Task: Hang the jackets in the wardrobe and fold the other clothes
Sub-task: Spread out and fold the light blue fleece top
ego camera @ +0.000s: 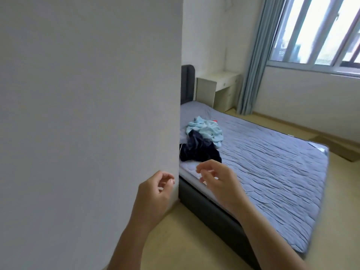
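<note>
Seen from beside a white wall (87,114) filling the left half: past its edge, a bed (282,182) with a grey quilted cover, then a window (315,32) with a blue curtain (253,65). On the bed by the wall edge, heaped together: pale blue garment (204,129) behind, dark garment (198,151) in front, touching. Held up nearest, left hand (153,191) close to the wall edge and right hand (218,182) over the bed corner, apart, fingers loosely curled, grasping nothing.
</note>
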Action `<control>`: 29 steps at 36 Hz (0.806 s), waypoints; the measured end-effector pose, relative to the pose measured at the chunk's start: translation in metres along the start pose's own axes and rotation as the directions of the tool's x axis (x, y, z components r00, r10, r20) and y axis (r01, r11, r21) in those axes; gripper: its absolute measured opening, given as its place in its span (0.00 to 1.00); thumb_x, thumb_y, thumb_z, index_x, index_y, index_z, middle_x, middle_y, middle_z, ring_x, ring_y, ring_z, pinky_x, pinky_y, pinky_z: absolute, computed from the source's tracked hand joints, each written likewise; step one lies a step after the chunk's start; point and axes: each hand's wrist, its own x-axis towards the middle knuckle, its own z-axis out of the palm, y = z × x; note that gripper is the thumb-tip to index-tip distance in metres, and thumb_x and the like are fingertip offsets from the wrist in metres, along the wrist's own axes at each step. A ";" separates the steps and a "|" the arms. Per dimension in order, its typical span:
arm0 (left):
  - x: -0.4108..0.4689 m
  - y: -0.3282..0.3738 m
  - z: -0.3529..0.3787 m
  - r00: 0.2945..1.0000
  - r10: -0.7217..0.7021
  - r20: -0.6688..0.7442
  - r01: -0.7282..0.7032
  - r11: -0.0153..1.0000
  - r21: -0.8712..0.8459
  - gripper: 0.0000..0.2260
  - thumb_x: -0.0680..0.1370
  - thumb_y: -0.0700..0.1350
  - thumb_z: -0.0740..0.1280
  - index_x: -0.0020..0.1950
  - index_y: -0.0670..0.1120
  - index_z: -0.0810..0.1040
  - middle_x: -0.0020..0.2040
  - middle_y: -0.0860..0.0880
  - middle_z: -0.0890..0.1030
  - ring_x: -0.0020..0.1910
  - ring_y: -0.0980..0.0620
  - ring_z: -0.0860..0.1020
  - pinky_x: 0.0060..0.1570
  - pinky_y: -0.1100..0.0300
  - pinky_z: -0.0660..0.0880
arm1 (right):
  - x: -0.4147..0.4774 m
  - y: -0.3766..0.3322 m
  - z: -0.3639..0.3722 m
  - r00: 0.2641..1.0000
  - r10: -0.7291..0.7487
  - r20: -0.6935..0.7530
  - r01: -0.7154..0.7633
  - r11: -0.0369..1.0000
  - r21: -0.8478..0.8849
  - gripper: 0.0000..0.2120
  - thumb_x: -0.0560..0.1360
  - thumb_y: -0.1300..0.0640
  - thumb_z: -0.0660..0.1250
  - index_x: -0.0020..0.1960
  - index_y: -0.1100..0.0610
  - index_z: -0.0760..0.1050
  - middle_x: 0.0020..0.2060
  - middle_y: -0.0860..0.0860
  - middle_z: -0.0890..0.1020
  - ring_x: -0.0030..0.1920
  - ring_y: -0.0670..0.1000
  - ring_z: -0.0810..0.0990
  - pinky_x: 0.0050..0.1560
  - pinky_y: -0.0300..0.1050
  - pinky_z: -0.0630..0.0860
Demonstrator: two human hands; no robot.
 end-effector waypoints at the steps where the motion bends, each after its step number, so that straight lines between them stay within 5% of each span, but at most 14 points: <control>1: 0.023 -0.002 0.014 1.000 0.003 0.023 -0.003 1.000 -0.018 0.09 0.78 0.43 0.65 0.43 0.56 0.77 0.40 0.59 0.82 0.42 0.65 0.78 0.39 0.76 0.71 | 0.016 0.012 -0.007 0.999 0.031 -0.008 -0.031 1.000 -0.004 0.10 0.77 0.56 0.64 0.43 0.42 0.77 0.37 0.39 0.82 0.38 0.39 0.80 0.34 0.29 0.72; 13: 0.226 -0.030 0.192 0.951 0.016 0.309 0.006 0.998 -0.070 0.08 0.77 0.42 0.66 0.42 0.55 0.79 0.39 0.60 0.82 0.42 0.66 0.77 0.39 0.77 0.69 | 0.166 0.176 -0.078 0.930 0.337 -0.149 -0.338 0.941 0.023 0.12 0.76 0.59 0.64 0.41 0.42 0.77 0.39 0.47 0.83 0.40 0.49 0.81 0.39 0.47 0.77; 21: 0.350 -0.075 0.327 0.921 -0.166 0.353 0.175 0.985 0.005 0.07 0.77 0.39 0.66 0.44 0.51 0.78 0.44 0.56 0.81 0.45 0.67 0.76 0.41 0.78 0.69 | 0.309 0.300 -0.100 0.901 0.430 -0.048 -0.430 0.903 0.013 0.10 0.76 0.57 0.64 0.44 0.42 0.77 0.42 0.43 0.82 0.39 0.40 0.78 0.33 0.28 0.71; 26: 0.436 -0.115 0.411 0.859 -0.317 0.403 0.299 0.948 0.108 0.08 0.76 0.39 0.64 0.46 0.53 0.76 0.48 0.55 0.79 0.50 0.56 0.76 0.47 0.68 0.70 | 0.408 0.387 -0.105 0.864 0.500 0.052 -0.495 0.865 -0.086 0.08 0.76 0.57 0.62 0.49 0.45 0.76 0.44 0.41 0.79 0.41 0.43 0.77 0.30 0.27 0.69; 29: 0.482 -0.157 0.455 0.797 -0.408 0.446 0.326 0.911 0.252 0.08 0.76 0.41 0.63 0.54 0.51 0.74 0.55 0.52 0.75 0.54 0.52 0.75 0.51 0.61 0.69 | 0.462 0.447 -0.091 0.825 0.552 0.119 -0.527 0.829 -0.188 0.13 0.76 0.57 0.62 0.59 0.50 0.75 0.55 0.46 0.79 0.50 0.46 0.77 0.45 0.38 0.74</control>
